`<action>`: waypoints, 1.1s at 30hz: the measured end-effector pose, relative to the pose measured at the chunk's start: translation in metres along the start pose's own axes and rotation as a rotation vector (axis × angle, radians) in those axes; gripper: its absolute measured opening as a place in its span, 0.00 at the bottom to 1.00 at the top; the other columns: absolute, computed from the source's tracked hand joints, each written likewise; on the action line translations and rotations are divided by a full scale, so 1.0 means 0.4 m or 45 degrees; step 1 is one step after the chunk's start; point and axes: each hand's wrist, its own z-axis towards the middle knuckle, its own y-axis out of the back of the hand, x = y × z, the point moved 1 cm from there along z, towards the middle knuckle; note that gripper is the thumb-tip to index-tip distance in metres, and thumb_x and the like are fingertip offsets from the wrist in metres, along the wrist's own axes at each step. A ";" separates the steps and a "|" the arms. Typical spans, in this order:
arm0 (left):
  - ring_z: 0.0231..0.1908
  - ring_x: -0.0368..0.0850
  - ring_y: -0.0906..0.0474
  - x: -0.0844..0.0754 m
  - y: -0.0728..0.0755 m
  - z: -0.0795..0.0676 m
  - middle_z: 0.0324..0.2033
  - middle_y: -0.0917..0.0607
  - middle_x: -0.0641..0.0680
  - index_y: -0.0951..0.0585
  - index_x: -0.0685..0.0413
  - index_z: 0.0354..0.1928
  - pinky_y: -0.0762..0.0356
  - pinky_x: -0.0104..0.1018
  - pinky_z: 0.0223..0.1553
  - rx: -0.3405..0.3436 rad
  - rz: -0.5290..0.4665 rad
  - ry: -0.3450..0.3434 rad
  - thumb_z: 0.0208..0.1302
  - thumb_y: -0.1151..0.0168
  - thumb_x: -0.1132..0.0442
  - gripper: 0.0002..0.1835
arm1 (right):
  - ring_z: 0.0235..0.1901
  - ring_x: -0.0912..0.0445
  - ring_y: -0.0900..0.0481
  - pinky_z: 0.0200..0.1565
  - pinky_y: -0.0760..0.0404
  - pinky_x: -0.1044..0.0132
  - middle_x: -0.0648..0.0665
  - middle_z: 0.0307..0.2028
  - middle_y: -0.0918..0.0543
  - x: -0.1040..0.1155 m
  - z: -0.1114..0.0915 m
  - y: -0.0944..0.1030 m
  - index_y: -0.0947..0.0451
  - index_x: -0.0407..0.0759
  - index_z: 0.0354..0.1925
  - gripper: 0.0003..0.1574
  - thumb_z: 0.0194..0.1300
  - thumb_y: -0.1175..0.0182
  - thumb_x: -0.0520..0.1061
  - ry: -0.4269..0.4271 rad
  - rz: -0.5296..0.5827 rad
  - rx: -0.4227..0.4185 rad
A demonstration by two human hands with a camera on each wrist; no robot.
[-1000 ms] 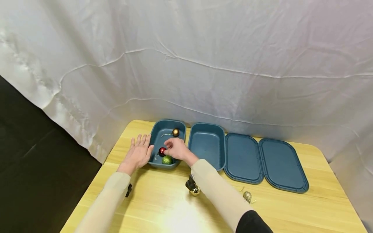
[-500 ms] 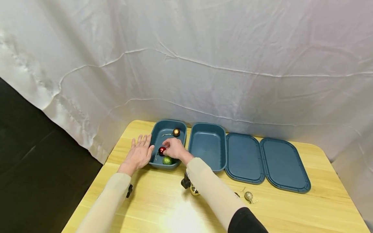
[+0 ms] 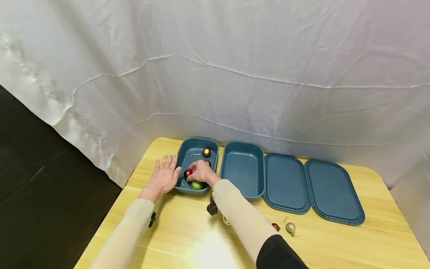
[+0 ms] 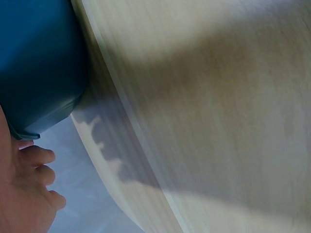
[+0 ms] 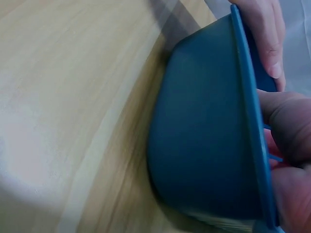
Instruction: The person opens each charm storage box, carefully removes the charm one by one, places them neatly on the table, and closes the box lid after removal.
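My left hand [image 3: 162, 177] lies flat with straight fingers along the left rim of the left blue box [image 3: 181, 148]. Inside that box, my right hand [image 3: 202, 172] pinches a shiny red Christmas bauble [image 3: 187, 173] between thumb and fingers. Just below the right hand sits a green glitter bauble [image 3: 196, 185]. A bronze bauble [image 3: 206, 152] with a string lies near the back of the box. Beyond the right knuckles, a dark reddish bauble [image 3: 208, 163] is mostly hidden. In the right wrist view, the box wall [image 5: 204, 121] covers most of what the fingers hold.
A second blue box [image 3: 242, 172] stands right of the first, followed by two flat blue lids [image 3: 287, 183]. A gold bauble [image 3: 226, 221] is partly hidden by the right sleeve. Near that forearm lie a red bauble [image 3: 275, 226] and a champagne glitter bauble [image 3: 290, 228].
The right hand has shifted slightly left inside the box, and the red bauble with it. The left hand stays at the rim. The dark reddish bauble behind the right hand has come into sight.
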 end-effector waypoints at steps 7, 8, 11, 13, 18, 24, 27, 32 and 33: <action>0.82 0.69 0.53 0.001 -0.001 0.006 0.81 0.43 0.69 0.51 0.63 0.84 0.61 0.71 0.80 -0.003 -0.016 -0.005 0.87 0.66 0.49 0.35 | 0.48 0.47 0.13 0.54 0.14 0.54 0.37 0.48 0.10 0.003 0.002 -0.003 0.15 0.34 0.55 0.25 0.62 0.24 0.41 0.012 -0.027 -0.006; 0.82 0.69 0.53 0.002 -0.001 0.008 0.81 0.44 0.69 0.51 0.63 0.84 0.61 0.71 0.81 -0.001 -0.018 -0.004 0.87 0.66 0.49 0.35 | 0.48 0.47 0.13 0.54 0.14 0.54 0.37 0.48 0.10 0.004 0.002 -0.001 0.15 0.34 0.55 0.24 0.62 0.24 0.41 0.011 -0.029 -0.006; 0.83 0.69 0.54 0.003 0.002 0.012 0.81 0.44 0.70 0.51 0.63 0.84 0.62 0.71 0.81 0.000 -0.019 -0.001 0.87 0.65 0.49 0.35 | 0.48 0.48 0.13 0.53 0.13 0.56 0.38 0.49 0.11 0.006 0.004 0.003 0.15 0.34 0.56 0.23 0.64 0.26 0.41 0.010 -0.030 -0.003; 0.82 0.69 0.53 0.006 0.003 0.013 0.81 0.44 0.70 0.50 0.63 0.84 0.62 0.71 0.80 0.000 -0.013 -0.004 0.86 0.65 0.49 0.35 | 0.46 0.50 0.14 0.51 0.13 0.58 0.39 0.48 0.10 0.009 0.006 0.005 0.14 0.34 0.55 0.22 0.64 0.27 0.41 0.021 -0.043 -0.005; 0.82 0.70 0.53 0.011 0.001 0.014 0.81 0.43 0.71 0.50 0.64 0.84 0.60 0.72 0.80 0.002 0.012 -0.006 0.86 0.66 0.49 0.35 | 0.42 0.53 0.15 0.46 0.14 0.61 0.42 0.45 0.10 0.015 0.005 0.011 0.12 0.37 0.51 0.18 0.64 0.26 0.42 0.056 -0.090 -0.034; 0.82 0.70 0.51 0.010 -0.002 0.015 0.80 0.41 0.71 0.50 0.64 0.84 0.58 0.72 0.80 -0.005 0.024 -0.010 0.86 0.64 0.50 0.35 | 0.44 0.51 0.14 0.49 0.14 0.59 0.42 0.44 0.10 0.020 -0.008 0.037 0.12 0.39 0.53 0.21 0.62 0.24 0.43 0.060 -0.115 -0.072; 0.82 0.70 0.51 0.009 -0.003 0.015 0.80 0.41 0.71 0.49 0.65 0.84 0.58 0.71 0.80 -0.006 0.018 -0.010 0.86 0.64 0.50 0.35 | 0.45 0.51 0.13 0.50 0.14 0.59 0.42 0.44 0.09 0.021 -0.019 0.057 0.13 0.38 0.53 0.22 0.62 0.23 0.43 0.084 -0.117 -0.090; 0.82 0.70 0.53 0.008 -0.003 0.011 0.80 0.42 0.71 0.50 0.64 0.84 0.60 0.71 0.80 0.002 -0.006 -0.003 0.86 0.63 0.50 0.35 | 0.44 0.51 0.12 0.49 0.14 0.60 0.43 0.43 0.09 0.021 -0.043 0.095 0.13 0.39 0.53 0.21 0.62 0.24 0.43 0.139 -0.122 -0.109; 0.82 0.70 0.53 0.008 -0.003 0.010 0.80 0.42 0.71 0.50 0.64 0.84 0.61 0.71 0.80 -0.001 -0.010 -0.004 0.86 0.63 0.50 0.35 | 0.44 0.52 0.13 0.49 0.14 0.61 0.43 0.43 0.09 0.021 -0.049 0.102 0.13 0.40 0.53 0.21 0.62 0.25 0.43 0.151 -0.123 -0.111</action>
